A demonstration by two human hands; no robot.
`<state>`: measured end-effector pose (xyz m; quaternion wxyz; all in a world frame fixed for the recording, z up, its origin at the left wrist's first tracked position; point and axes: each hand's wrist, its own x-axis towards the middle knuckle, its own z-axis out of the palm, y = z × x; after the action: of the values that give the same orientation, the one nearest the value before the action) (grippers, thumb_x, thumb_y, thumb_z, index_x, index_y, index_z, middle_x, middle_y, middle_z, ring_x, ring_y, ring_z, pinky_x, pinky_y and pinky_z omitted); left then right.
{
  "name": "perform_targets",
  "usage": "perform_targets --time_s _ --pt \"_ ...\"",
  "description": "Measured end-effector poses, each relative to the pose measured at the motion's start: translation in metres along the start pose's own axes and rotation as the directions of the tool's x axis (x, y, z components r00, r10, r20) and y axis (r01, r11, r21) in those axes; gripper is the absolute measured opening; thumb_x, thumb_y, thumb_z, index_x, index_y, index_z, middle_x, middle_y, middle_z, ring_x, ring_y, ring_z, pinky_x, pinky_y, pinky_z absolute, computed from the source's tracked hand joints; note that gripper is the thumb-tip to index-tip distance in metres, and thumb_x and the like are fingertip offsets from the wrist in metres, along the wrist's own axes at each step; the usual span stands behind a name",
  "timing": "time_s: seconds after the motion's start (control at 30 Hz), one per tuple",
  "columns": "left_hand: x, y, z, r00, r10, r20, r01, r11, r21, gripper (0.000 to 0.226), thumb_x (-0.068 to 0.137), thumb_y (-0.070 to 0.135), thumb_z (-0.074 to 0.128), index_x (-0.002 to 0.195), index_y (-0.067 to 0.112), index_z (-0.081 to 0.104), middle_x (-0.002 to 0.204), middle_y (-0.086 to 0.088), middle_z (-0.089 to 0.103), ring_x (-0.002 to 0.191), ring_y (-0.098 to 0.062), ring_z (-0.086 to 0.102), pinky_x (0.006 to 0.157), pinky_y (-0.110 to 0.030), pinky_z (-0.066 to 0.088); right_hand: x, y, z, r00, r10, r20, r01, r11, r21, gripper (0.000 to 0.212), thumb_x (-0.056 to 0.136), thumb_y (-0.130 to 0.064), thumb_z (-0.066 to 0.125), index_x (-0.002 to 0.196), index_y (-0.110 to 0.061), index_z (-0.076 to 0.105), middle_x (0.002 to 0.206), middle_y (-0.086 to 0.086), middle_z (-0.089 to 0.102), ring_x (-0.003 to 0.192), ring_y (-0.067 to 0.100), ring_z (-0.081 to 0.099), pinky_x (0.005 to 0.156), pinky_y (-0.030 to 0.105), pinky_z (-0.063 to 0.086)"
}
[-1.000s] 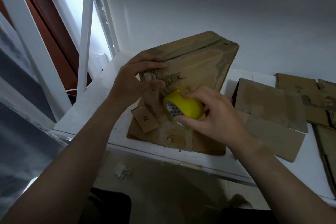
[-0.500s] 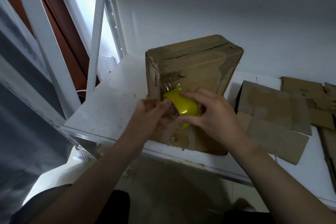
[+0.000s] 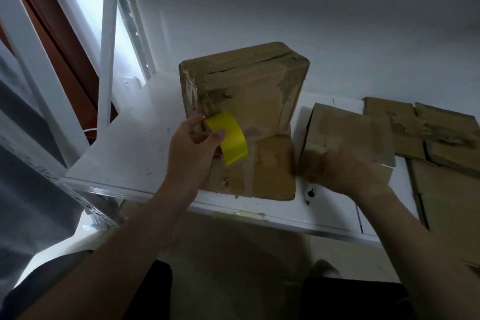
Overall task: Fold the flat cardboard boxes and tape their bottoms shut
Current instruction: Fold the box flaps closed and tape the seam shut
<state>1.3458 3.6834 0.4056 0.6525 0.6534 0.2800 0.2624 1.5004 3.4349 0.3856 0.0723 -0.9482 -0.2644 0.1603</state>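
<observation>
A folded cardboard box (image 3: 246, 80) stands on the white table (image 3: 135, 143), its worn taped face turned toward me. My left hand (image 3: 189, 153) grips a yellow tape roll (image 3: 228, 138) between thumb and fingers, held against the box's front left. My right hand (image 3: 342, 171) is blurred by motion to the right of the box, over a flat cardboard piece (image 3: 342, 127). Its fingers are too smeared to read, and nothing shows in it.
More flat cardboard boxes (image 3: 441, 138) lie spread over the right side of the table. A small black item (image 3: 311, 193) sits near the front edge. A white shelf post (image 3: 106, 60) rises at the left. A wall stands close behind the box.
The tape roll has passed from my right hand to my left hand. My right hand has let go and swung right, toward the flat cardboard.
</observation>
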Motion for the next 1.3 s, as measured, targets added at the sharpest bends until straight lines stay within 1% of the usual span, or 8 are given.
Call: perform_targets --time_s 0.17,0.3,0.53,0.63,0.77,0.87,1.0,1.3 --pt "0.000 0.002 0.005 1.000 -0.014 -0.022 0.013 0.999 -0.040 0.055 0.089 0.024 0.077 0.139 0.025 0.054 0.107 0.008 0.069 0.081 -0.003 0.073 0.060 -0.020 0.057 -0.003 0.019 0.028 0.997 0.060 0.045 -0.056 0.995 -0.085 0.035 0.086 -0.056 0.061 0.121 -0.050 0.054 0.111 -0.012 0.067 0.098 0.019 0.063 0.078 0.035 0.049" --pt "-0.004 0.001 0.012 0.998 0.008 -0.054 -0.011 0.999 -0.046 0.054 0.087 0.027 0.079 0.136 0.027 0.057 0.118 0.000 0.068 0.093 -0.015 0.072 0.063 -0.024 0.060 0.000 0.021 0.036 0.997 0.079 0.016 -0.078 0.997 -0.029 0.017 0.078 -0.054 0.060 0.093 -0.049 0.055 0.086 -0.014 0.064 0.080 0.015 0.062 0.068 0.031 0.048" --pt "-0.002 0.000 0.015 0.996 0.008 -0.093 -0.013 0.999 -0.048 0.057 0.083 0.030 0.082 0.134 0.028 0.058 0.122 -0.003 0.068 0.097 -0.019 0.072 0.063 -0.022 0.060 0.000 0.014 0.028 0.995 0.070 0.068 -0.081 0.981 0.178 0.015 0.086 -0.039 0.071 0.082 -0.031 0.059 0.075 -0.003 0.067 0.067 0.010 0.064 0.060 0.028 0.051" --pt "-0.002 -0.002 0.016 0.997 -0.018 -0.079 0.012 0.997 -0.079 0.059 0.080 0.028 0.085 0.133 0.025 0.060 0.109 0.003 0.071 0.087 -0.016 0.075 0.062 -0.026 0.061 -0.004 -0.003 0.008 0.997 0.049 -0.053 -0.016 0.865 0.502 0.017 0.089 -0.034 0.076 0.086 -0.018 0.069 0.062 0.002 0.068 0.044 0.006 0.057 0.043 0.022 0.043" --pt "0.000 -0.004 0.016 0.997 -0.036 -0.075 0.027 0.993 -0.118 0.061 0.079 0.029 0.085 0.135 0.024 0.061 0.107 0.009 0.070 0.092 -0.016 0.074 0.063 -0.024 0.060 -0.014 -0.046 -0.026 0.970 -0.061 -0.234 0.221 0.616 0.756 0.026 0.093 -0.035 0.070 0.102 -0.011 0.063 0.074 0.008 0.074 0.049 0.023 0.061 0.045 0.031 0.046" --pt "0.003 -0.006 0.013 0.998 -0.039 -0.054 0.034 0.994 -0.102 0.062 0.079 0.035 0.084 0.136 0.026 0.060 0.120 0.005 0.067 0.102 -0.015 0.069 0.067 -0.024 0.061 -0.017 -0.078 -0.044 0.904 -0.182 -0.388 0.422 0.528 0.737 0.018 0.096 -0.031 0.067 0.103 -0.015 0.060 0.082 0.001 0.076 0.057 0.022 0.068 0.047 0.028 0.051" --pt "0.004 -0.008 0.007 0.999 -0.007 -0.032 0.006 1.000 -0.029 0.048 0.082 0.044 0.079 0.127 0.037 0.063 0.121 0.011 0.064 0.105 -0.011 0.064 0.076 -0.028 0.061 -0.003 -0.112 -0.052 0.762 -0.328 -0.558 0.624 0.601 0.499 0.008 0.093 -0.033 0.070 0.101 -0.035 0.068 0.094 -0.009 0.069 0.087 0.012 0.065 0.069 0.031 0.055" --pt "0.007 -0.010 -0.004 0.996 -0.060 0.061 0.065 0.994 -0.085 0.042 0.080 0.037 0.082 0.120 0.035 0.068 0.113 0.010 0.069 0.102 -0.015 0.066 0.071 -0.030 0.056 0.042 -0.151 -0.048 0.541 -0.604 -0.585 0.805 0.573 0.152 0.021 0.090 -0.027 0.070 0.106 -0.015 0.075 0.120 0.001 0.066 0.118 0.022 0.053 0.101 0.036 0.040"
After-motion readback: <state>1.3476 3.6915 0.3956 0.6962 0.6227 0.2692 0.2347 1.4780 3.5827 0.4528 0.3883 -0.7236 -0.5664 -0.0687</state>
